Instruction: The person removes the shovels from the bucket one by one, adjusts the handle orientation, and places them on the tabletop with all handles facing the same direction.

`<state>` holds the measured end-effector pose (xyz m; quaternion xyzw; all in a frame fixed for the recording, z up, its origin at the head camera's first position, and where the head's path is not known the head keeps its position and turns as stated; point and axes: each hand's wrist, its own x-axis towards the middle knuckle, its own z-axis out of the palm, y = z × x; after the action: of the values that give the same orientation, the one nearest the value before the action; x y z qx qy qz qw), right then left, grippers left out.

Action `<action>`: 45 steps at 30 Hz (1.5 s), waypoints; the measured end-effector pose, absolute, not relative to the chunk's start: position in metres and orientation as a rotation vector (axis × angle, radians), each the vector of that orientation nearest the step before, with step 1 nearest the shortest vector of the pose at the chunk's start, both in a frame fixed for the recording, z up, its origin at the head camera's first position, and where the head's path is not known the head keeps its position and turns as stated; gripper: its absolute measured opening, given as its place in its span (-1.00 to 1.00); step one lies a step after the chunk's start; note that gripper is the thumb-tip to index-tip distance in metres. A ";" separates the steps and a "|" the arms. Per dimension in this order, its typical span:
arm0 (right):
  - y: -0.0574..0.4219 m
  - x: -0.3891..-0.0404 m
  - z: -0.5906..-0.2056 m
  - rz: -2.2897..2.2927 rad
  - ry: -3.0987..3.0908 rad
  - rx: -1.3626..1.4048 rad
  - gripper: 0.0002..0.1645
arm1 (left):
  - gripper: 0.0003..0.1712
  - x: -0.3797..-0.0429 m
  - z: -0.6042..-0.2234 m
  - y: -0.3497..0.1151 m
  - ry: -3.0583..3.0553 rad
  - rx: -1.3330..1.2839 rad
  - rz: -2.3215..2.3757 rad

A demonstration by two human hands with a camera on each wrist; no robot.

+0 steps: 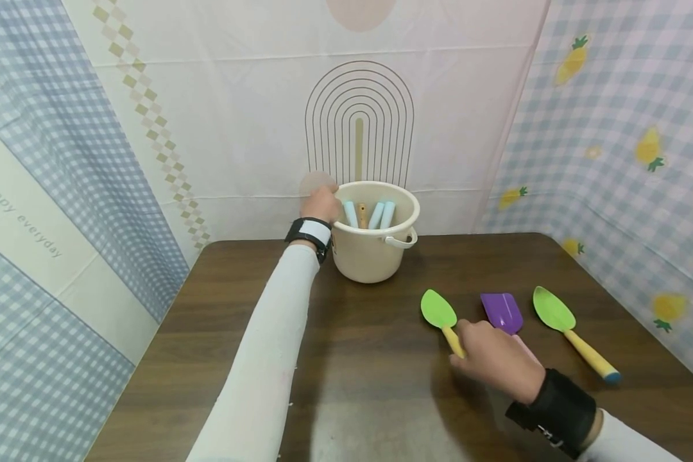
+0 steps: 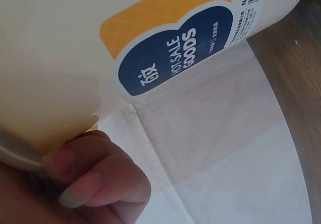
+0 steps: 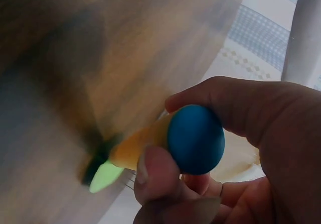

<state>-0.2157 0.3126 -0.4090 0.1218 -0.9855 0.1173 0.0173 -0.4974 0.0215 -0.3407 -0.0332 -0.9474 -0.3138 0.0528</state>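
A cream bucket [image 1: 369, 256] stands at the back of the table, with several light-blue handles [image 1: 375, 215] and a tan handle [image 1: 362, 217] showing inside it. My left hand [image 1: 321, 206] grips its rim on the left side; the left wrist view shows curled fingers [image 2: 108, 176] at the rim, below a blue and orange label [image 2: 175, 43]. In my right hand [image 1: 493, 359] is a toy shovel with a green blade [image 1: 438, 309]. Thumb and fingers pinch its yellow handle [image 3: 140, 146] near the blue end cap [image 3: 196, 139].
Beyond my right hand lies a purple shovel [image 1: 502, 312] with a pink handle, partly hidden by the hand. Another green shovel [image 1: 554, 310] with a yellow handle rests farther right on the brown wooden table [image 1: 237, 308]. Patterned cloth [image 1: 254, 128] hangs behind and at both sides.
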 end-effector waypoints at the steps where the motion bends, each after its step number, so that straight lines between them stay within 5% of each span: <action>1: 0.313 -0.216 -0.411 0.365 -3.067 0.377 -0.68 | -0.34 -0.497 -0.341 0.022 -2.880 -0.102 -0.957; 17: 0.313 -0.219 -0.434 0.423 -3.151 0.328 -0.65 | -0.38 -0.496 -0.342 0.021 -2.865 -0.092 -0.982; 45: 0.317 -0.215 -0.421 0.410 -3.116 0.390 -0.59 | -0.35 -0.497 -0.344 0.021 -2.851 -0.090 -1.037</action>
<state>-0.2149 0.3173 -0.4211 0.1232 -0.9838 0.1295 -0.0127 -0.4975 0.0209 -0.3436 -0.0296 -0.9380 -0.3412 0.0533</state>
